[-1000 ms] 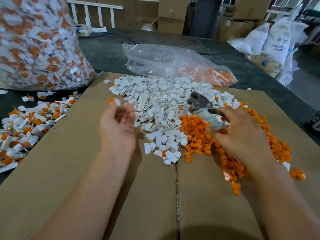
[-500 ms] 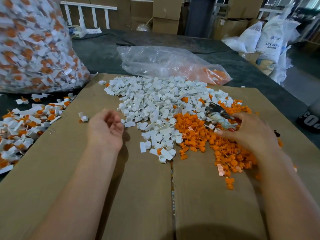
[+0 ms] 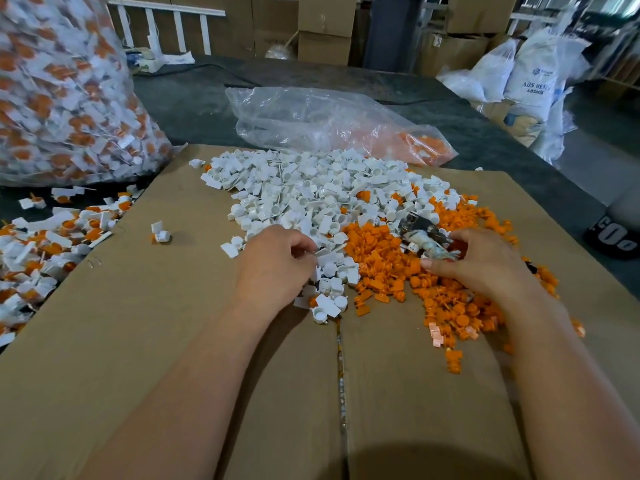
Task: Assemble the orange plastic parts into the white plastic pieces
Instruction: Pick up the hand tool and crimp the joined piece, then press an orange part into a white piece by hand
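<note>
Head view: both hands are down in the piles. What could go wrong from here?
The right hand grips a tool while reaching into the orange parts, so it may fumble or scatter them. The white pieces overlap the orange ones where the left hand picks, risking a mixed grab.

On the cardboard sheet, the left hand buries its fingertips among white pieces, and the right hand's grip hides the tool's handle.
</note>
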A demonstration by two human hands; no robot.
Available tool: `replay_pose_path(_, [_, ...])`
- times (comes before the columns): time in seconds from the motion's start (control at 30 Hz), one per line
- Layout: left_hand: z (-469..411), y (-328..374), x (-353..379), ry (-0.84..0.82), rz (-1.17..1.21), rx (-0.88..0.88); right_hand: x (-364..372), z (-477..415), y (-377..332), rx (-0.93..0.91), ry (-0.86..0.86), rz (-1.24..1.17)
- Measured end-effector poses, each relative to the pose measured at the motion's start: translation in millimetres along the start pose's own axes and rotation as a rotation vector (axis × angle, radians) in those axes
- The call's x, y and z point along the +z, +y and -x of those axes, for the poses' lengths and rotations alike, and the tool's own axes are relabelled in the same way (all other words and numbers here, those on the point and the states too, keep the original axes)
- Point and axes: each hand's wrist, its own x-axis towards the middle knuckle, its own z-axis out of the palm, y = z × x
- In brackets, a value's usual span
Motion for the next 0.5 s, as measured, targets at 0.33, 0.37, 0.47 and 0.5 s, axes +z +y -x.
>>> replay_pose_path(0.33, [-1, 4, 1, 0.020, 0.045, 0.019, -5, 3, -3, -0.044, 0.007, -0.104])
replay_pose_path(0.37, [-2, 3, -1, 0.040, 0.106, -0.004, -8, 5, -5, -0.072, 0.071, -0.145])
replay_pose_path(0.47, [-2, 2, -8, 0.085, 0.384, -0.132, -18, 21, -21, -0.288, 0.294, -0.384])
replay_pose_path(0.5, [-1, 2, -10, 0.079, 0.503, -0.182, -21, 29, -29, -0.379, 0.255, -0.453])
